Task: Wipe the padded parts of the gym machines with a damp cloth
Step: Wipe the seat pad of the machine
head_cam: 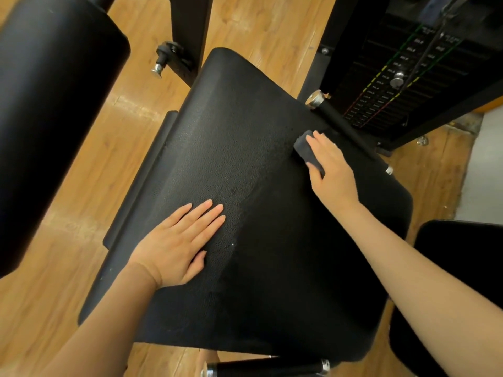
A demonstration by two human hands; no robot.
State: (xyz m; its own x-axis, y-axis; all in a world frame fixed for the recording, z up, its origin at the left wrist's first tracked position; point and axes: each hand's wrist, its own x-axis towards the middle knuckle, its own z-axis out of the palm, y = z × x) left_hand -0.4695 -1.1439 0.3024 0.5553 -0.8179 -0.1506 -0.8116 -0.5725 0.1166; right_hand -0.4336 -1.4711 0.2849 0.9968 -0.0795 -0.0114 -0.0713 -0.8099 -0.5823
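the black seat pad [266, 213] fills the middle of the frame, its grained surface tilted from upper left to lower right. the left hand [179, 246] lies flat on its lower left part, fingers straight and together. the right hand [330, 168] presses a dark grey cloth [306, 148] onto the pad's upper right edge, fingers seemingly laid flat over it. a padded roller [51, 112] stands at upper left, the weight stack [394, 80] at upper right, over wooden floor [81, 213].

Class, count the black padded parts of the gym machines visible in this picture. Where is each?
3: the seat pad in the centre under both hands, the roller pad at upper left, and a pad cut off at the right edge. Others may lie out of frame.
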